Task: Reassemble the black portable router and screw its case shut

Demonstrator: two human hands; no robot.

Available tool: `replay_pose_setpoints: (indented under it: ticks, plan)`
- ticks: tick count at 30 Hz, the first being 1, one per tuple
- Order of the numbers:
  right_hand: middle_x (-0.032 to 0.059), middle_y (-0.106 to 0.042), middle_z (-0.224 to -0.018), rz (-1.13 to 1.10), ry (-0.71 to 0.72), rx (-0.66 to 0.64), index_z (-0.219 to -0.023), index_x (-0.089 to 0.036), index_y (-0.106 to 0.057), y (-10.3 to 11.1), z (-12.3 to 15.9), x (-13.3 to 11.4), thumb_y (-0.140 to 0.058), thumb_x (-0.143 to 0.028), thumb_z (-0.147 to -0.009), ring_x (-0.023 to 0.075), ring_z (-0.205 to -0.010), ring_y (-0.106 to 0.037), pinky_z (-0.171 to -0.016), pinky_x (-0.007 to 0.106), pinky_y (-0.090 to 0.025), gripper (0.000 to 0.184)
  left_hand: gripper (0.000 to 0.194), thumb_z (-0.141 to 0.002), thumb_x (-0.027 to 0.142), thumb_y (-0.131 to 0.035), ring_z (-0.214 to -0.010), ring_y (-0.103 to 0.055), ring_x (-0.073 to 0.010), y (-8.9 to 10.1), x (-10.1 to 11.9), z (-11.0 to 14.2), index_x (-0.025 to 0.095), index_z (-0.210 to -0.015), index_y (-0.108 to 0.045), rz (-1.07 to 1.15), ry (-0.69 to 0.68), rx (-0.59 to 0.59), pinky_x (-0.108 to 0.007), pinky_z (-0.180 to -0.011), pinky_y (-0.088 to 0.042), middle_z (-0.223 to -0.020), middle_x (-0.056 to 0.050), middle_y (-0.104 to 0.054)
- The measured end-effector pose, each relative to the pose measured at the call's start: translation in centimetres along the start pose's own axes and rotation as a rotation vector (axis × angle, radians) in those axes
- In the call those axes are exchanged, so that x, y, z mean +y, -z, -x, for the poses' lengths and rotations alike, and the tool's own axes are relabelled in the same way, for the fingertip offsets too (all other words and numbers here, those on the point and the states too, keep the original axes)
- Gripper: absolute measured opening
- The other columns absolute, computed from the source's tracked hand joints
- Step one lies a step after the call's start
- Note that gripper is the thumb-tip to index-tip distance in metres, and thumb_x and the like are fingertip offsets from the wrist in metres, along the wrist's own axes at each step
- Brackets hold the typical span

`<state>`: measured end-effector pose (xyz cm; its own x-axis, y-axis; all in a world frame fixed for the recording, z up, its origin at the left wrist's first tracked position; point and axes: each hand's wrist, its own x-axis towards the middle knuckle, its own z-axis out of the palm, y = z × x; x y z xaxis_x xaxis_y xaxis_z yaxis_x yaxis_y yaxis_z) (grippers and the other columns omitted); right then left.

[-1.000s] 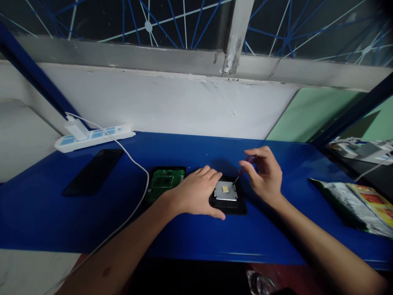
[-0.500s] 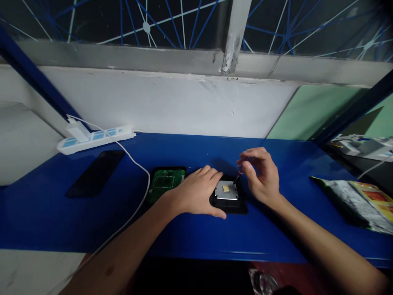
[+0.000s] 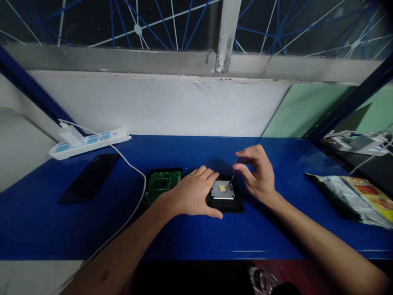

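Note:
A screwdriver (image 3: 235, 173), mostly hidden by the fingers, is pinched in my right hand (image 3: 257, 172). Its tip reaches down to the far right corner of a silver metal plate (image 3: 226, 193) with a small yellowish pad (image 3: 222, 188) on it. The plate lies in a black plastic casing (image 3: 238, 206) on the blue table. My left hand (image 3: 194, 191) grips the casing's left side, with fingertips at the far edge and the thumb by the near edge. Partly behind my left hand lies a green circuit board (image 3: 162, 180) in a second black casing (image 3: 149, 175).
At the left lie a dark phone-like slab (image 3: 89, 178) and a white power strip (image 3: 115, 137) with a plugged-in charger (image 3: 71, 135). A white cable (image 3: 141, 174) runs across the table (image 3: 190, 241). Foil packaging (image 3: 350, 196) lies at the right.
The whole view has shifted slightly, so the scene sits a little further left. Both hands keep their places at the casing, and the screwdriver tip stays at the same corner of the plate.

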<state>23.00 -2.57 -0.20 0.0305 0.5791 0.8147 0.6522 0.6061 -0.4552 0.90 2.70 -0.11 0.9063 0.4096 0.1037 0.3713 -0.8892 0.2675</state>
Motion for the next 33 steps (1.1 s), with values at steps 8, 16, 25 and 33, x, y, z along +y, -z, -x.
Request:
replay_pose_setpoints:
  ticks: [8, 16, 25, 33]
  plan:
    - [0.0026, -0.068, -0.099, -0.097, -0.153, 0.023, -0.125, -0.027, -0.058, -0.18, 0.58, -0.68, -0.058, -0.019, -0.097, 0.0159, -0.078, -0.071, -0.067, 0.035, -0.060, 0.030, 0.106, -0.068, 0.078, -0.075, -0.127, -0.051, -0.0357, 0.18, 0.15, -0.01, 0.012, -0.146, -0.047, -0.006, 0.009, -0.014, -0.047, -0.108, -0.043, -0.135, -0.016, -0.059]
    - [0.0046, -0.063, -0.106, -0.077, -0.106, -0.006, -0.118, -0.027, -0.059, -0.18, 0.68, -0.22, -0.063, -0.022, -0.094, 0.0175, -0.084, -0.068, -0.068, 0.036, -0.060, 0.025, 0.103, -0.067, 0.077, -0.078, -0.122, -0.054, -0.0356, 0.24, 0.18, -0.04, 0.012, -0.142, -0.050, -0.001, 0.005, 0.001, -0.046, -0.107, -0.044, -0.130, -0.015, -0.061]
    - [0.0027, -0.068, -0.098, -0.074, -0.168, 0.024, -0.122, -0.027, -0.060, -0.07, 0.55, -0.67, -0.055, -0.019, -0.099, 0.0159, -0.079, -0.070, -0.069, 0.036, -0.059, 0.025, 0.106, -0.066, 0.077, -0.078, -0.124, -0.053, -0.0364, -0.01, -0.04, 0.05, 0.011, -0.144, -0.049, 0.015, -0.001, 0.009, -0.048, -0.108, -0.044, -0.133, -0.016, -0.059]
    - [0.0054, -0.064, -0.110, -0.104, -0.130, -0.026, -0.123, -0.026, -0.058, -0.13, 0.76, -0.58, -0.053, -0.021, -0.100, 0.0171, -0.086, -0.071, -0.072, 0.037, -0.059, 0.024, 0.105, -0.064, 0.075, -0.081, -0.120, -0.054, -0.0355, 0.15, 0.10, -0.01, 0.010, -0.141, -0.051, 0.019, 0.015, 0.001, -0.047, -0.106, -0.045, -0.128, -0.015, -0.060]
